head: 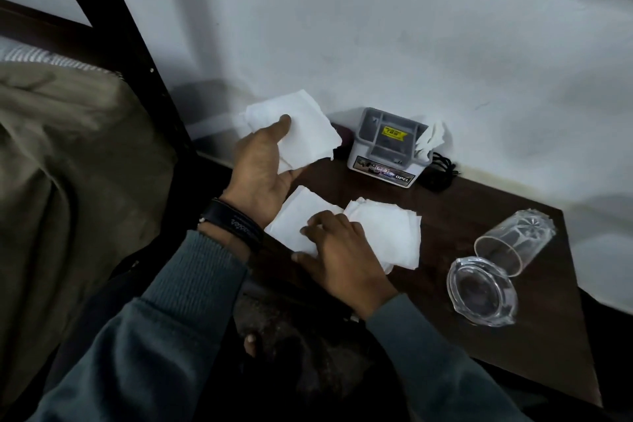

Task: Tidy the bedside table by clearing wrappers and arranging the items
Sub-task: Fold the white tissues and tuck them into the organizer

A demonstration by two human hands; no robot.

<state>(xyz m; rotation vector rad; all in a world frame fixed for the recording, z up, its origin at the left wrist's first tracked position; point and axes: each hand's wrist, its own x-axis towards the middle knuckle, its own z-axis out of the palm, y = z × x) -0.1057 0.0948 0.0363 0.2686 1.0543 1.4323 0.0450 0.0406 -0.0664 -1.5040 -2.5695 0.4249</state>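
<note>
My left hand (262, 168) holds a white paper napkin (301, 127) lifted above the back left of the dark wooden bedside table (462, 216). My right hand (342, 257) rests with its fingers on a flat napkin (294, 219) lying on the table. Touching that one on its right lies a small stack of napkins (390, 233). A grey tissue holder (388, 146) with a yellow sticker stands against the wall, and a crumpled tissue (430, 142) is stuck in its right side.
A clear drinking glass (513, 240) lies on its side at the right, beside a glass ashtray (483, 295). A black cable (440, 171) is coiled behind the holder. A bed with an olive blanket (68, 164) and a dark frame post (137, 41) stands left.
</note>
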